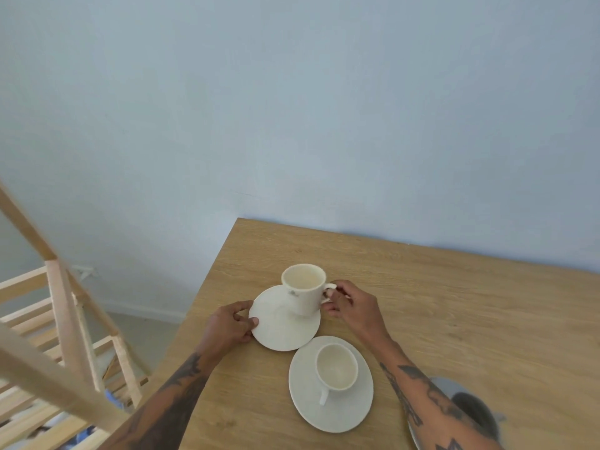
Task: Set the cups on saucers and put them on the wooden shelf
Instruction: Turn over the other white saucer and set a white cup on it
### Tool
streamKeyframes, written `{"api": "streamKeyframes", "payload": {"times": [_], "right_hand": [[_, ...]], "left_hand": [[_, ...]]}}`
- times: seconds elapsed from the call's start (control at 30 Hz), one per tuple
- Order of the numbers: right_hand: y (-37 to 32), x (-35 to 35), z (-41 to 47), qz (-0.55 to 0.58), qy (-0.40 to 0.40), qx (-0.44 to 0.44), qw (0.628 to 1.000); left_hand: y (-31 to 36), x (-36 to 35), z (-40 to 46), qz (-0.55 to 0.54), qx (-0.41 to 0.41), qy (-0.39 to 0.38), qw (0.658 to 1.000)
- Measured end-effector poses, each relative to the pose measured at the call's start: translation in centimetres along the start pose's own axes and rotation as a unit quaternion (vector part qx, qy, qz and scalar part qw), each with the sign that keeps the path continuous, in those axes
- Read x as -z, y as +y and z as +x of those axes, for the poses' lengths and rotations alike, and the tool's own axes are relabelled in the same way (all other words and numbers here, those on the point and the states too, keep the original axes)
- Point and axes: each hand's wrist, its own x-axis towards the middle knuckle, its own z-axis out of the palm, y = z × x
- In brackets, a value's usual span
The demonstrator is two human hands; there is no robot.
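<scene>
On the wooden table, 2 sets are in play. At 6 o'clock of the scene, a cup sits upright near the middle of its saucer, handle toward the person; that pair looks finished. At 12 o'clock from it, touching or just overlapping its rim, lies a second saucer, with a taller cup at that saucer's 1 o'clock edge, off centre and seemingly tilted, probably mid-placement, though motion blur makes it hard to tell whether its base is fully down.

The right hand has fingers pinched closed on the taller cup's handle at 3 o'clock, a hold that lets the cup be steered without touching the rim. The left hand is clamped on the second saucer's edge at 9 o'clock, thumb on top and fingers curled below, most likely to keep the plate from sliding while the cup is centred.

The wooden shelf stands at 8 o'clock, beside the table and lower; neither set is on it yet.
</scene>
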Motion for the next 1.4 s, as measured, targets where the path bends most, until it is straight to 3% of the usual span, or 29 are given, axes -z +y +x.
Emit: {"api": "streamKeyframes", "payload": {"times": [0.43,0.57,0.63,0.73,0.87,1.03,1.4], "right_hand": [[0.3,-2.5,-1.0,0.017,-0.068,-0.058,0.996],[0.1,-1.9,-1.2,-0.072,-0.075,-0.04,0.994],[0.1,-1.5,-1.1,-0.084,-0.08,-0.072,0.991],[0.0,-1.3,-0.4,0.02,-0.111,-0.158,0.981],[-0.7,-2.3,0.7,0.053,-0.145,-0.171,0.973],[-1.1,-3.1,1.6,0.002,-0.141,-0.166,0.976],[-1.0,-2.6,1.7,0.006,-0.162,-0.164,0.973]], "left_hand": [[-0.1,0.0,-0.1,0.002,0.011,-0.006,1.0],[0.0,0.2,-0.1,-0.01,0.018,-0.015,1.0],[0.2,0.4,-0.2,-0.061,0.047,-0.018,0.997],[1.2,1.2,-0.3,-0.162,0.105,-0.05,0.98],[3.1,1.3,-0.1,-0.132,0.132,-0.11,0.976],[3.8,0.5,0.1,-0.092,0.107,-0.116,0.983],[4.0,0.2,-0.3,-0.061,0.046,-0.117,0.99]]}}
